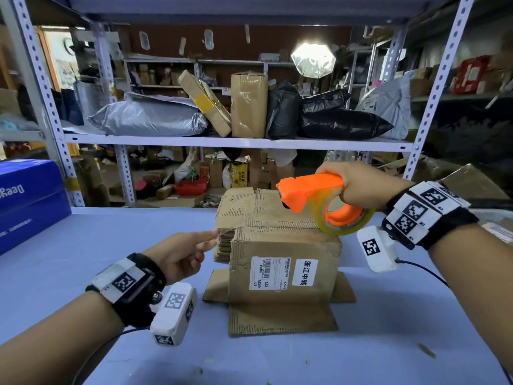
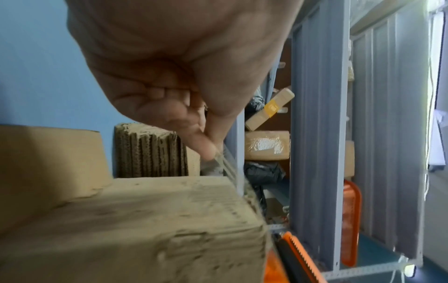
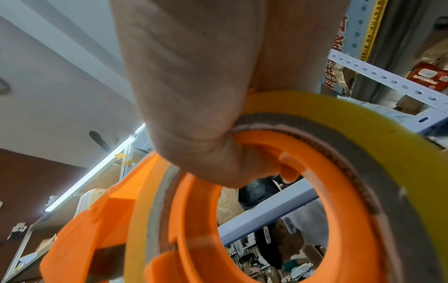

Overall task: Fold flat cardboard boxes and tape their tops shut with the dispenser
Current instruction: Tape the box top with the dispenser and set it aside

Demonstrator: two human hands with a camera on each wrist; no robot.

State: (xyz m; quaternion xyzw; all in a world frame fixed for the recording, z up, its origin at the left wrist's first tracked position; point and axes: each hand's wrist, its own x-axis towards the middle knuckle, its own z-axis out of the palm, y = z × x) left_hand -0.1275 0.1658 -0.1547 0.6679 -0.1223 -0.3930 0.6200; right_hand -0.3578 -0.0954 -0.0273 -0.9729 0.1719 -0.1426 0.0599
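My left hand, nearest the lens, pinches the free end of clear tape at the left edge of the erected box, which stands mid-table before the flat stack. My right hand grips the orange dispenser over its top (strip stretched between). I judge this box folded but barely taped; the flat ones remain.

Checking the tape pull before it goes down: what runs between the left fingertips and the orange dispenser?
A clear strip of tape, pinched by the left hand, stretches over the box top to the dispenser in the right hand; head view shows it.
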